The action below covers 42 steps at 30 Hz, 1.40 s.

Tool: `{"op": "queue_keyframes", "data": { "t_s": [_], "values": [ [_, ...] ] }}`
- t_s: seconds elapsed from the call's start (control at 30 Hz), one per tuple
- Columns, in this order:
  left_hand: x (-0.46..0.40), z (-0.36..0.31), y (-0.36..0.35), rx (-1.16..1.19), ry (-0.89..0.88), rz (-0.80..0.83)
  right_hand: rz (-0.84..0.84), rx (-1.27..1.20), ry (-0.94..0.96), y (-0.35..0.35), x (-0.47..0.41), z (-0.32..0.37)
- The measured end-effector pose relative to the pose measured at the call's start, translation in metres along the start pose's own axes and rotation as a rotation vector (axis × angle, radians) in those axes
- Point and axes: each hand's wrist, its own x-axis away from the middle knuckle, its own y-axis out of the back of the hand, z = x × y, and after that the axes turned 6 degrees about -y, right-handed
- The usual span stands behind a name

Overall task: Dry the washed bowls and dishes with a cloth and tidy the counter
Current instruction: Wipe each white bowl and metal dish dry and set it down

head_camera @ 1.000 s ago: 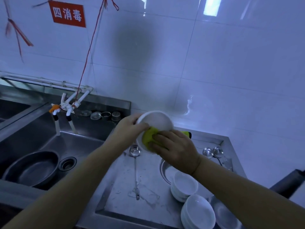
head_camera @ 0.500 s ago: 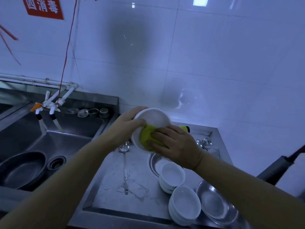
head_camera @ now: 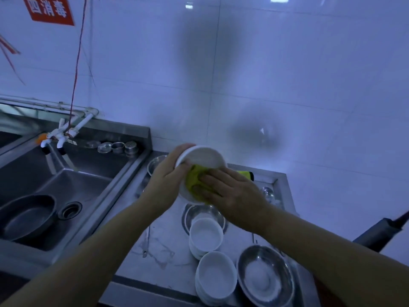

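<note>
Steel counter point(head_camera: 155, 269), wet, streaked. Directly on it, below the right hand point(head_camera: 232, 196): two stacks of white bowls point(head_camera: 207, 234) point(head_camera: 215, 276), the upper stack sitting in a steel dish point(head_camera: 188, 216). Steel bowl point(head_camera: 264, 276) just right of the lower stack. Another steel bowl point(head_camera: 155, 163) behind the left hand point(head_camera: 164, 180).

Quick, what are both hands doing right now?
Left hand: grips the white bowl by its rim.
Right hand: flat fingers press the yellow cloth into the bowl.
</note>
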Motion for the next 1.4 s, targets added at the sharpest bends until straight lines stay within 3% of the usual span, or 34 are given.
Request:
{"op": "queue_keyframes", "data": {
  "t_s": [0.07, 0.17, 0.3, 0.5, 0.67, 0.8, 0.93, 1.1, 1.23, 1.33, 1.4],
  "values": [
    [-0.005, -0.006, -0.015, 0.029, 0.053, 0.03, 0.043, 0.079, 0.014, 0.005, 0.013, -0.018],
    [-0.013, -0.011, -0.042, -0.008, 0.11, 0.031, 0.126, 0.141, -0.114, 0.008, 0.026, -0.028],
    [-0.02, -0.018, -0.088, 0.098, 0.098, -0.072, 0.193, 0.043, -0.251, 0.015, 0.034, -0.034],
    [-0.028, -0.023, -0.133, 0.044, 0.111, -0.08, 0.051, -0.144, -0.091, 0.019, 0.086, -0.06],
    [-0.032, -0.028, -0.17, -0.005, 0.183, 0.076, 0.038, 0.026, 0.101, 0.037, 0.134, -0.113],
    [-0.045, -0.037, -0.192, -0.006, 0.214, 0.133, 0.129, 0.124, -0.101, 0.045, 0.142, -0.114],
    [-0.049, -0.039, -0.21, -0.041, 0.185, 0.015, 0.137, -0.078, -0.306, 0.043, 0.141, -0.097],
    [-0.046, -0.04, -0.218, -0.034, 0.188, 0.04, 0.031, -0.142, -0.02, 0.043, 0.166, -0.116],
    [-0.054, -0.046, -0.215, -0.137, 0.346, 0.405, -0.071, -0.038, 0.263, 0.053, 0.176, -0.153],
    [-0.063, -0.056, -0.218, -0.177, 0.476, 0.516, -0.106, -0.048, 0.312, 0.053, 0.18, -0.163],
    [-0.063, -0.055, -0.218, -0.393, 0.419, 0.524, -0.058, -0.071, 0.283, 0.053, 0.184, -0.17]
  ]
}}
